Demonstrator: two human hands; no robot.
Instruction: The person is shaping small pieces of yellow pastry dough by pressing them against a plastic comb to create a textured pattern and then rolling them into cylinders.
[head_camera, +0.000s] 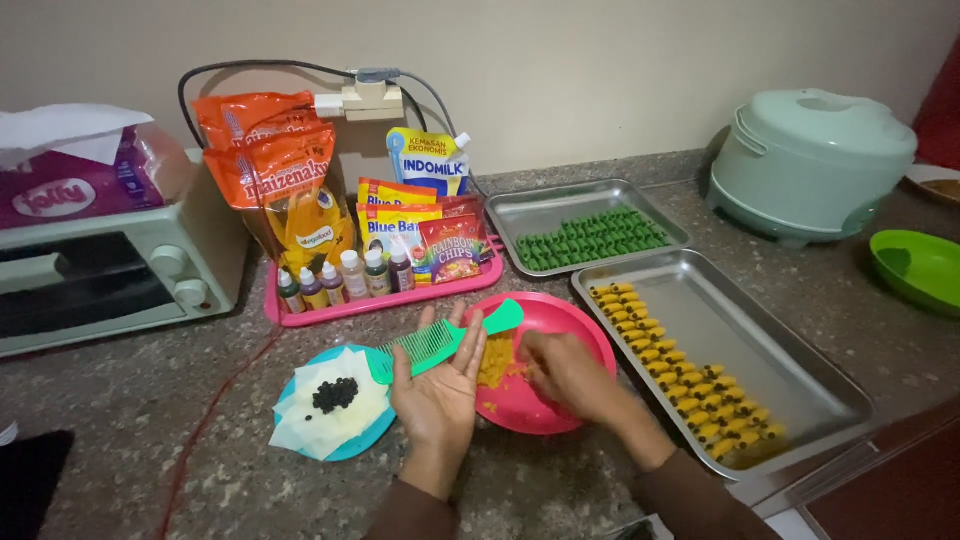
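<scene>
My left hand lies palm up with a green comb resting across its fingers. My right hand reaches into a pink plate, its fingers pinched on the yellow dough lying there. Left of my left hand, a blue plate carries white paper and a heap of small black bits. Right of the pink plate, a large steel tray holds a row of yellow shaped pieces with dark tips.
A smaller steel tray with green pieces sits behind. A pink tray holds pouches and small bottles. A toaster oven stands at the left; a pale green rice cooker and a green bowl at the right.
</scene>
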